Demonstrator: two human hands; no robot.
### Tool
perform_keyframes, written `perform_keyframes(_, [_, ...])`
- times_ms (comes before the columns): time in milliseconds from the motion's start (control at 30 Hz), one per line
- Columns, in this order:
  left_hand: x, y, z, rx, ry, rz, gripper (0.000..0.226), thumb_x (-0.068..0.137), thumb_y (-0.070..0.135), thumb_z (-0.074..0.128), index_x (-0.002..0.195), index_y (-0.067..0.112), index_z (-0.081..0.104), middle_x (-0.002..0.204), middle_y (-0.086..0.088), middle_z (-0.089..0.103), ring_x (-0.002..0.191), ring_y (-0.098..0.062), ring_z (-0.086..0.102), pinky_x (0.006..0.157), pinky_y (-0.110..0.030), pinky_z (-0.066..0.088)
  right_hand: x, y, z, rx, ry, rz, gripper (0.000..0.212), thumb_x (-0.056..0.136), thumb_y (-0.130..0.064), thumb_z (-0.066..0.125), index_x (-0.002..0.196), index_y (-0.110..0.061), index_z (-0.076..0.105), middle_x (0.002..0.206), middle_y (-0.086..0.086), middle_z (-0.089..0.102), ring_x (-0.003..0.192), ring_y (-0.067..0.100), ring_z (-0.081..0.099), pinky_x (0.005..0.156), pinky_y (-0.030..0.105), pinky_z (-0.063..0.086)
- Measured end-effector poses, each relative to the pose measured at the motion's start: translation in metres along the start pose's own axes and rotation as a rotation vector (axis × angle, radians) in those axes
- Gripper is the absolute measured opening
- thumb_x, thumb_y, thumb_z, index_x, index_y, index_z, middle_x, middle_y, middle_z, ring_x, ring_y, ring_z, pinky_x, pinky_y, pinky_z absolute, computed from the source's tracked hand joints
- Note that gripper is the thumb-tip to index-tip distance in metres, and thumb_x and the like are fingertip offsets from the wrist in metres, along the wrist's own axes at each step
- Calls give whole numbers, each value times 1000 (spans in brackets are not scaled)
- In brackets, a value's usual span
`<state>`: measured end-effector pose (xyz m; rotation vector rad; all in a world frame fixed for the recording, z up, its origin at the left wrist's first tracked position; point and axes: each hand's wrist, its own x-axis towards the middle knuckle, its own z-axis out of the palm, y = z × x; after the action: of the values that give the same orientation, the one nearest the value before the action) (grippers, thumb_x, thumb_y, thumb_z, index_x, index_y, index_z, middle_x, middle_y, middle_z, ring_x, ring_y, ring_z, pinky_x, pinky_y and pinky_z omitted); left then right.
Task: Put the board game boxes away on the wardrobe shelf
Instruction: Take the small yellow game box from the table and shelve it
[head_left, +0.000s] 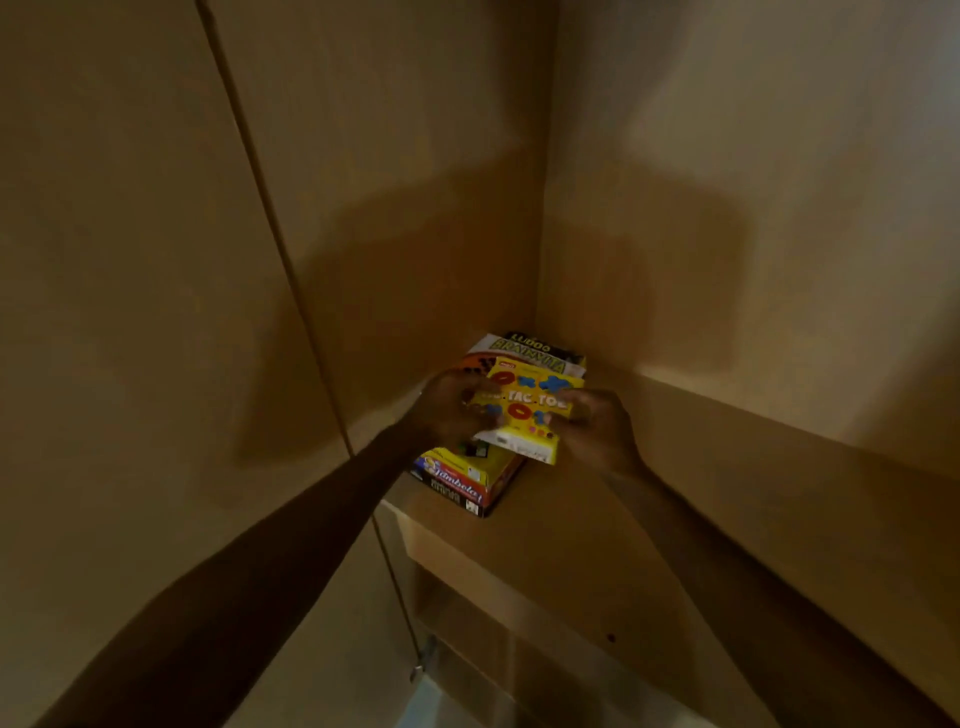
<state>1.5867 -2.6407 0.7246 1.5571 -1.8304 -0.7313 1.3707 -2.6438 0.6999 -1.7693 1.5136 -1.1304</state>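
As the yellow box (524, 400) is being held over the stack (462, 480): left hand (447, 410) and right hand (592, 428) are gripping its opposite sides, fingers curled, likely squaring it for set-down.
Appearance: showing "TAC TOE", red rings, blue crosses; tilting slightly.
Location: hovering at the wardrobe shelf (597, 545) corner; contact with the stack indiscernible.
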Motion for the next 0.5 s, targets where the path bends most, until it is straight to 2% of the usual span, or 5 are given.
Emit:
perform_keyframes(67, [8, -10, -7, 97, -46, 57, 43, 75, 29, 82, 112, 10, 70, 122, 0, 62, 109, -17, 61, 85, -31, 53, 5, 1, 6, 23, -25, -53, 31, 76, -11, 78, 106, -9, 71, 109, 3, 58, 99, 23, 63, 84, 23, 49])
perform_keyframes(133, [11, -20, -13, 190, 27, 71, 37, 81, 32, 76, 112, 13, 71, 117, -1, 60, 105, -17, 59, 83, -28, 49, 6, 3, 11, 13, -61, -134, 29, 74, -10, 79, 102, -6, 72, 96, -2, 56, 87, 20, 63, 77, 12, 49])
perform_keyframes(267, [9, -38, -19, 380, 208, 38, 27, 88, 31, 65, 113, 21, 70, 124, -8, 57, 118, -27, 50, 97, -38, 45, 12, 0, 29, -71, -160, -243, 34, 76, -14, 79, 108, -6, 70, 109, 11, 56, 90, 10, 55, 74, 2, 40])
perform_keyframes(400, [1, -41, -20, 463, 199, 60, 45, 84, 11, 66, 128, 12, 60, 134, -12, 55, 127, -31, 45, 106, -40, 39, 22, -8, 42, -181, -240, -263, 46, 80, -16, 73, 124, -8, 63, 128, 14, 51, 121, 23, 48, 97, 30, 44])
perform_keyframes(500, [1, -44, -23, 471, 126, 38, 60, 79, 6, 68, 137, 12, 51, 143, -12, 49, 132, -31, 42, 111, -41, 37, 29, -10, 46, -313, -272, -256, 55, 80, -21, 70, 133, -12, 55, 139, 14, 46, 134, 29, 38, 105, 37, 42])
